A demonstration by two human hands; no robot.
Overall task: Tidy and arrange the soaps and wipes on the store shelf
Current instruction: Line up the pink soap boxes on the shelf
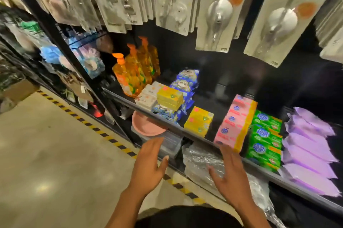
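While left hand [148,164] and right hand [230,177] hover just below pink-and-yellow wrapped soap stack [234,123], fingers wide, holding nothing | stack stands at shelf [120,98] edge | risk: clumsy nudge could tip it off

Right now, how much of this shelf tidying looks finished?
Done: purple wipe packs, green soap boxes and pink soap boxes sit in neat rows. In hand: nothing; left hand and right hand are open. Left: yellow soap boxes stacked atop the jumbled blue wipe packs.
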